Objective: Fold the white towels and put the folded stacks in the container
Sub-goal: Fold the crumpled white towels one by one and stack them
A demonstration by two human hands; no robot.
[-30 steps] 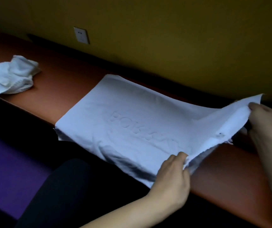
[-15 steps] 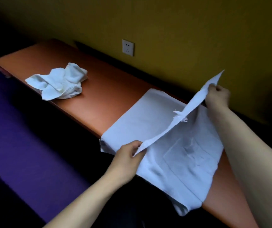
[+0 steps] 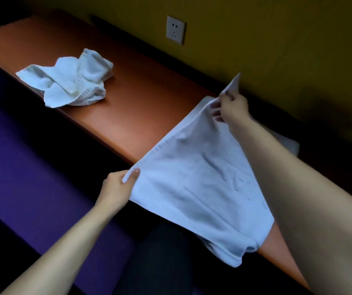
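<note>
While the folded white towel (image 3: 202, 188) lay across the orange table's (image 3: 141, 103) near edge, I saw the left hand (image 3: 116, 188) pinching its near corner and the right hand (image 3: 231, 108) pinching its far corner. A crumpled towel (image 3: 68, 80) sat well apart.

There is one view only, from a camera on the person's head. It looks forward and down, and turns a little to the left, so the table (image 3: 141, 99) runs slanted from far left to near right. The wall (image 3: 277, 35) with a socket (image 3: 175, 29) fills the far side. The camera is close: both forearms enter from the bottom edge. No second view shares the scene.
</note>
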